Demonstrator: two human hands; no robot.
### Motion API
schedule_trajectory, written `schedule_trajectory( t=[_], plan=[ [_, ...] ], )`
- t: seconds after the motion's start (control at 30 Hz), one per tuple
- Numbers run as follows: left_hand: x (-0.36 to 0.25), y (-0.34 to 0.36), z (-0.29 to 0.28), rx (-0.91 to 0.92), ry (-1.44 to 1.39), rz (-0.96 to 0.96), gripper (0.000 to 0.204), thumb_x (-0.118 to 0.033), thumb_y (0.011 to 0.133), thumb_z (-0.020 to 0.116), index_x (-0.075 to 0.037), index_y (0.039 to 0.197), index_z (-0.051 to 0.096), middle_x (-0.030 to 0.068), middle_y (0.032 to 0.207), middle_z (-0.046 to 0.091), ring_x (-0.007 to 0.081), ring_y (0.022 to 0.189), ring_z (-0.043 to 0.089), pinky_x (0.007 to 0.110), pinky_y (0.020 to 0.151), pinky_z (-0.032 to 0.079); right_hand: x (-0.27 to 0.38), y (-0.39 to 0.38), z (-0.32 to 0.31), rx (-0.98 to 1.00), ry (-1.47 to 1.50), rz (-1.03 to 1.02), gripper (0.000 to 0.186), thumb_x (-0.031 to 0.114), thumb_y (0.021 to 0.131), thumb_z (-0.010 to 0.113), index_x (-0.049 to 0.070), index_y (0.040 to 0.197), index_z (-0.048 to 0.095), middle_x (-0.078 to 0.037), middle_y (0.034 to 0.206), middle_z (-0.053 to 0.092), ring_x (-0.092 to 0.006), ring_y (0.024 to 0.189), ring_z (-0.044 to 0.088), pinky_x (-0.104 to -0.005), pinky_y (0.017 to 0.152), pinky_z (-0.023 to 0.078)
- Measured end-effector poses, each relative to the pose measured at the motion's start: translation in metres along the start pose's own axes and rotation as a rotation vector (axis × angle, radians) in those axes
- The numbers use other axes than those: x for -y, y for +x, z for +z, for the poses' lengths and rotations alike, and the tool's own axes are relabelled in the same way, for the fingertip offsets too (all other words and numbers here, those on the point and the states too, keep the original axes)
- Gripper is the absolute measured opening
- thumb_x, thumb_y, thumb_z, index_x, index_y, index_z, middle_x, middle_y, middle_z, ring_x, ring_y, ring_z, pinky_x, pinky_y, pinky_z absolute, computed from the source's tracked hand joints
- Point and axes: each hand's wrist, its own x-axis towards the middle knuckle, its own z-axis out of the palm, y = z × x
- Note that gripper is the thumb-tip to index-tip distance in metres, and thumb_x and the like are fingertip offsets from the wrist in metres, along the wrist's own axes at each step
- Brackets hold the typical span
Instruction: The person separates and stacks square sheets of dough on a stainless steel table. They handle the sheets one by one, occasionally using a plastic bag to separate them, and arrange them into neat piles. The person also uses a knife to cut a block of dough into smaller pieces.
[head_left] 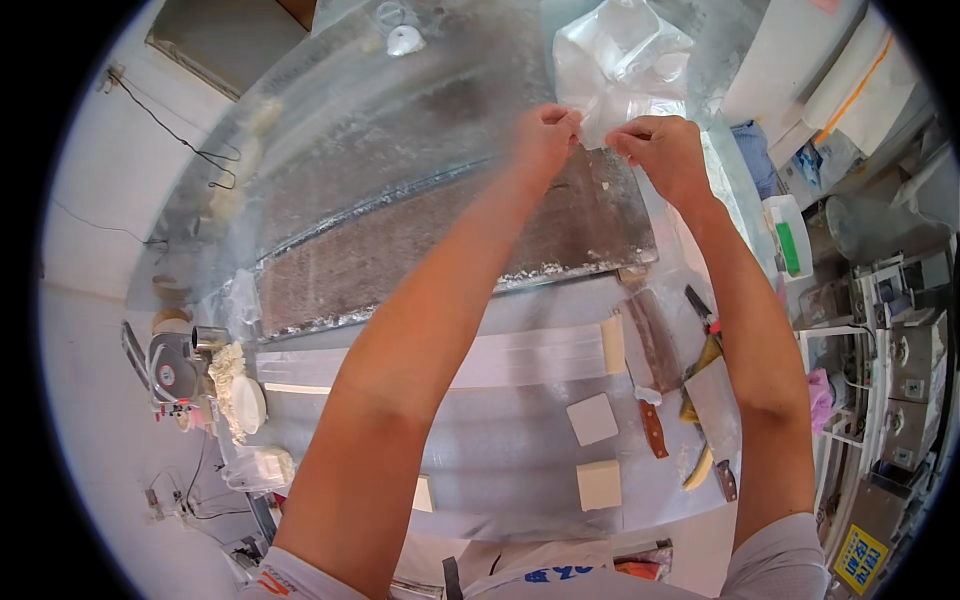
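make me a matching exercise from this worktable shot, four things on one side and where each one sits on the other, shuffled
Things:
1. clear plastic bag
2. cleaver
3. dark stone slab
4. small white blocks

Places:
A. lying at the right of the table, handle toward the person
B. near edge of the table, between the forearms
C. pinched by the left hand and right hand at the far side
D. across the middle of the table, under the left forearm

Pairs: 1-C, 2-A, 3-D, 4-B
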Motion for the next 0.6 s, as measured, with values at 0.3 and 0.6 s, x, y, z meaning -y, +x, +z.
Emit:
schedule_trajectory(
  t=[0.3,0.6],
  plan=[
    [0.007,-0.029,-0.008,0.037,0.128,-0.031,0.035,-0.028,0.100,0.076,0.000,0.121,0.071,0.0075,0.102,0.075,0.0163,0.088,0.071,0.032,0.080,0.058,0.004,-0.020,0.012,-0.001,-0.182,-0.004,0.021,0.022,0.086,0.081,0.003,0.079,0.076,-0.012,0.070,0.070,-0.0270,0.064,0.066,-0.0404,0.065,0.054],
    [-0.004,-0.123,-0.020,0.333,0.034,-0.126,0.051,-0.041,0.095,0.080,0.003,0.121,0.069,0.0073,0.112,0.072,0.0128,0.097,0.065,0.031,0.085,0.052,0.026,-0.138,0.076,0.119,-0.328,-0.362,0.019,0.007,0.076,0.070,0.003,0.094,0.075,-0.017,0.102,0.072,-0.0395,0.100,0.067,-0.0509,0.086,0.055]
  ],
)
